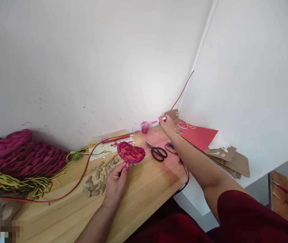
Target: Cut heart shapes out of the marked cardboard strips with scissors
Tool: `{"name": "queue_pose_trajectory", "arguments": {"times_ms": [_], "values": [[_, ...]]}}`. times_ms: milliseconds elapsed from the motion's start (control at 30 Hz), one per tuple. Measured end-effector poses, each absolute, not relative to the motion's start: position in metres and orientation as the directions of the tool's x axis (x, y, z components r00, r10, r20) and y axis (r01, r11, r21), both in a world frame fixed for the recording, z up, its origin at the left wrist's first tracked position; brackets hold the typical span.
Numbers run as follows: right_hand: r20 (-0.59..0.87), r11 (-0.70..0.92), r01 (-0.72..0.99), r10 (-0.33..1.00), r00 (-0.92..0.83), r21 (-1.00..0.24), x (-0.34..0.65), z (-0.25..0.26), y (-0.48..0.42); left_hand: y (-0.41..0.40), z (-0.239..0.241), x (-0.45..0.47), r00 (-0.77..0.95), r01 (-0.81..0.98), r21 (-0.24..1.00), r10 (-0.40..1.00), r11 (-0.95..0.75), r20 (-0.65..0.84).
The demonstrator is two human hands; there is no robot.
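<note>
Many magenta pieces (29,157) stacked far left | peanuts (97,179) strewn over table (140,189) | left hand (116,182) pinching lower edge of magenta-studded heart (131,152), held above table | pink cup (145,127) near wall (123,67) | scissors (158,153) lying open | right hand (167,124) gripping brush (155,122), tip right of cup | red sheet (199,136)
</note>
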State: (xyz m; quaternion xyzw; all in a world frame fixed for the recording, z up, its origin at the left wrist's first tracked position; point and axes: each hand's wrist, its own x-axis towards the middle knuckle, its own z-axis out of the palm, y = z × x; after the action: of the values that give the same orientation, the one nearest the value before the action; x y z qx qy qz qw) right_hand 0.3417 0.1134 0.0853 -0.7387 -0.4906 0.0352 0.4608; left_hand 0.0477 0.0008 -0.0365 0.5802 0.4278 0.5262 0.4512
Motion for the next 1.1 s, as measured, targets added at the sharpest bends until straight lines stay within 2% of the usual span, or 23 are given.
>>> {"name": "queue_pose_trajectory", "arguments": {"times_ms": [267, 500, 867, 967, 1100], "values": [[0.334, -0.17, 0.772, 0.83, 0.447, -0.612, 0.338, 0.072, 0.178, 0.004, -0.042, 0.043, 0.059, 0.053, 0.981, 0.981, -0.185, 0.182], [0.243, -0.221, 0.815, 0.884, 0.399, -0.536, 0.333, 0.054, 0.2, 0.005, -0.041, 0.043, 0.041, 0.051, 0.989, 0.989, -0.142, 0.14], [0.246, -0.279, 0.814, 0.859, 0.449, -0.509, 0.331, 0.046, 0.199, 0.009, -0.047, 0.039, 0.002, 0.02, 0.987, 0.987, -0.158, 0.158], [0.309, -0.256, 0.816, 0.834, 0.457, -0.518, 0.335, 0.05, 0.188, 0.011, -0.045, 0.04, -0.011, -0.02, 0.987, 0.987, -0.162, 0.162], [0.385, -0.097, 0.812, 0.844, 0.374, -0.575, 0.335, 0.066, 0.152, 0.011, -0.038, 0.043, -0.013, -0.088, 0.982, 0.986, -0.166, 0.165]]}}
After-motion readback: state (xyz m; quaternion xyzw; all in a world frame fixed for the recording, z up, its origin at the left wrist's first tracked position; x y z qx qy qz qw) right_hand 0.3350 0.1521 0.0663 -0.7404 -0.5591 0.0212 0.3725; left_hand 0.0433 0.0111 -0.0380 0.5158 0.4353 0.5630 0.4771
